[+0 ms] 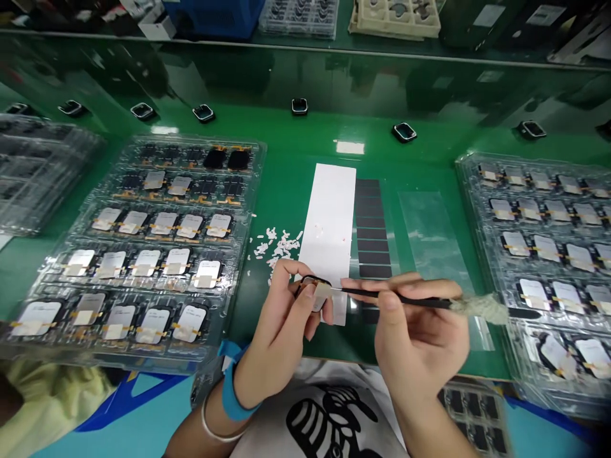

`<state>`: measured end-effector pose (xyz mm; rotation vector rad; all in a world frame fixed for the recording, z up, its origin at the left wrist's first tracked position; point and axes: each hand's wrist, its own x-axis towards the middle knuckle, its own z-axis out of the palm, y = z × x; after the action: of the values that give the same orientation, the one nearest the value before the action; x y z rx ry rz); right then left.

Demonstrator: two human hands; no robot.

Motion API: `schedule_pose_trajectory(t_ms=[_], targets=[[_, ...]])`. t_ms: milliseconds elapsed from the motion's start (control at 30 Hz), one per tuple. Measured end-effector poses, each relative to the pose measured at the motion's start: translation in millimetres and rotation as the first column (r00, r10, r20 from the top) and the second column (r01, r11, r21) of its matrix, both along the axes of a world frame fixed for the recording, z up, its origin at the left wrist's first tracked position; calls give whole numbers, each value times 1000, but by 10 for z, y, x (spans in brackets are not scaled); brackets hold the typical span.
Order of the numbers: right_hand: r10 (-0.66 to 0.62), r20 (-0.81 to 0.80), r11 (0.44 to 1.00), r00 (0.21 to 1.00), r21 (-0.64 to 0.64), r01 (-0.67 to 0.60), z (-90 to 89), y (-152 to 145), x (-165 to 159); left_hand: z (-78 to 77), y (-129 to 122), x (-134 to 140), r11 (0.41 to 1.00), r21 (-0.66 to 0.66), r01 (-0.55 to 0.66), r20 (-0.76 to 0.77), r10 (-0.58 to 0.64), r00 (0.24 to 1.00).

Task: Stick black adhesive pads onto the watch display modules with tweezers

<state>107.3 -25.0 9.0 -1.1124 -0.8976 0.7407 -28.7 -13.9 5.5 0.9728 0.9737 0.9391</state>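
My left hand (281, 337), wearing a blue wrist strap, is closed around a small watch display module (317, 304) with a black rim and a pale patch on its back. Pinched in my right hand (420, 324) is a slim pair of black tweezers (424, 302), with pale wrapping (482, 308) near its rear end. The thin tip meets the edge of the pale patch; whether it grips the patch I cannot tell. Just beyond my fingers lies a long white sheet (329, 216). Next to it is a strip of dark rectangular stickers (372, 230).
Clear plastic trays of display modules stand at left (157, 248) and right (548, 254). Small white scraps (281, 247) lie beside the white sheet. A transparent film (432, 232) lies right of the stickers. Several watch cases (299, 106) line the back, below a shelf (305, 48).
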Motion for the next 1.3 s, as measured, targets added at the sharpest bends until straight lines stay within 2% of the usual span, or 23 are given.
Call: schedule_pose_trajectory(t_ms=[100, 233, 600, 1067, 1300], targets=[[9, -15, 1000, 1000, -19, -9, 0, -4, -52, 9, 14, 21, 999, -33, -16, 55, 18, 998], [-2, -25, 999, 1000, -46, 0, -34, -3, -72, -14, 17, 41, 1000, 11, 17, 88, -18, 996], [-5, -49, 999, 999, -44, 2, -66, 10, -65, -33, 28, 77, 999, 50, 18, 82, -22, 996], [10, -114, 1000, 993, -2, -10, -103, 13, -49, -38, 45, 88, 999, 32, 20, 101, -23, 995], [-5, -130, 1000, 992, -14, 3, -108, 20, -58, -44, 39, 107, 997, 75, 10, 82, -16, 997]])
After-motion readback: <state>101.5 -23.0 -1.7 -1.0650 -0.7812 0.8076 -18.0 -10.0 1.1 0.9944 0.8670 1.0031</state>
